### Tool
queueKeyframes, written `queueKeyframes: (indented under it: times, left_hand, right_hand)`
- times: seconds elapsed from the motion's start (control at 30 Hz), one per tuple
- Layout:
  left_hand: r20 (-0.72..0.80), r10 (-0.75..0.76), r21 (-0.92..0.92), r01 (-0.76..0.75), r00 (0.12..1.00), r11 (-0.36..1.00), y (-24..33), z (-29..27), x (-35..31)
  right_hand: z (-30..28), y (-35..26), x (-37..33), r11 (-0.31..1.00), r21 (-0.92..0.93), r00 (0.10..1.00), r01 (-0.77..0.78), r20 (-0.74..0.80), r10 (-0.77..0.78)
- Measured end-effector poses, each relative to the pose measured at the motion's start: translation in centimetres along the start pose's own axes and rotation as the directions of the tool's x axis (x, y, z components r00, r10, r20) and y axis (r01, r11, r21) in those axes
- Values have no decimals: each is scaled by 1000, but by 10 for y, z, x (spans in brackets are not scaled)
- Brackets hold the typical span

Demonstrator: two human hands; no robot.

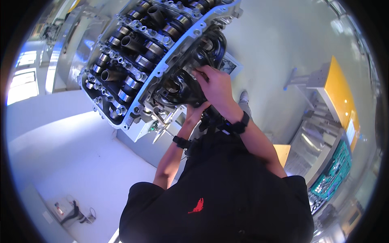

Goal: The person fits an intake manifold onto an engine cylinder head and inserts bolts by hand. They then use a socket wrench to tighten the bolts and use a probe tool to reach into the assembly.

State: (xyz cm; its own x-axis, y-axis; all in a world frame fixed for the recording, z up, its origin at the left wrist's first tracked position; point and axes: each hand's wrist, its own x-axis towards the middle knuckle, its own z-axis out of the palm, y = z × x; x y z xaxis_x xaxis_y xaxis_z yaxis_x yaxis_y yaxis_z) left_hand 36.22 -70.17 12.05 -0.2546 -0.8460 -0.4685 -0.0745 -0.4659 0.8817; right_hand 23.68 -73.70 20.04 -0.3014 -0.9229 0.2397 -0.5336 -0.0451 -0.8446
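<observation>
An engine with its cylinder head uncovered [133, 44] fills the upper left, its camshaft lobes and upright tubes showing. Along its near right side runs a black curved-pipe manifold [182, 87]. My right hand [216, 87] is over the manifold, fingers bent and closed near its middle. What the fingertips hold, if anything, is too small to make out. Lower down, my left hand [196, 113] grips the manifold's underside, with its thumb stretched along the bottom edge. Its other fingers are hidden behind the part.
To the right stands a workbench with a yellow top [340, 93]. A green tool tray [334, 170] holding several tools lies in its drawer. A metal handwheel [161, 131] sits below the engine, left of my left wrist. A white wall [77, 150] is at the left.
</observation>
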Motion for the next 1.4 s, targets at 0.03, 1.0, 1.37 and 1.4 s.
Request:
queueKeyframes:
  times: [0.03, 1.0, 1.37, 1.4]
  left_hand:
    - [26, -7, 15, 6, 1000, 1000, -3, 0, -1]
    - [127, 99, 73, -109, 987, 991, -35, -19, 22]
    - [60, 88, 43, -91, 994, 995, -31, -11, 25]
    - [39, 90, 35, -92, 995, 995, -32, -10, 25]
  right_hand:
    - [5, 2, -1, 1000, -6, 1000, -19, -24, 19]
    - [37, 7, 11, 983, -97, 988, 156, 34, -153]
    - [32, 15, 25, 884, -387, 964, 261, 147, -220]
    - [32, 16, 25, 883, -388, 962, 266, 167, -216]
